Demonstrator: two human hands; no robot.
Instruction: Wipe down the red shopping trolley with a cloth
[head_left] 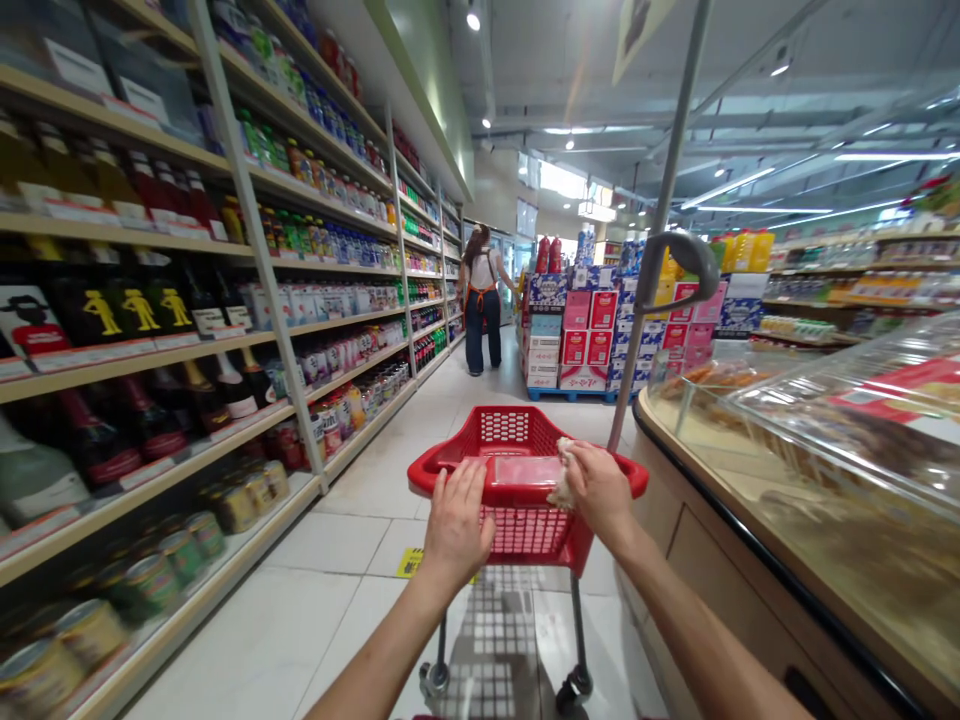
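Observation:
A red plastic shopping cart (pixel 504 428) with a lattice basket stands directly before me, and no goods show in the visible part of its basket. My left hand (pixel 456 520) is closed over the left part of its handle (pixel 528 471), with the thumb below. A crumpled whitish cloth (pixel 564 475) is bunched in my right hand (pixel 600 490), which presses it to the right part of the handle. A clear panel with a pale pink insert covers the handle's middle. My right fingers partly hide the cloth.
Tall shelves of bottles and cans (pixel 330 270) line the left side. A glass-topped food counter (pixel 697 430) borders the right, beside a grey pole (pixel 637 340). Ahead are stacked drink cartons (pixel 585 340) and a person in an orange-tied apron (pixel 481 290), walking in the tiled aisle.

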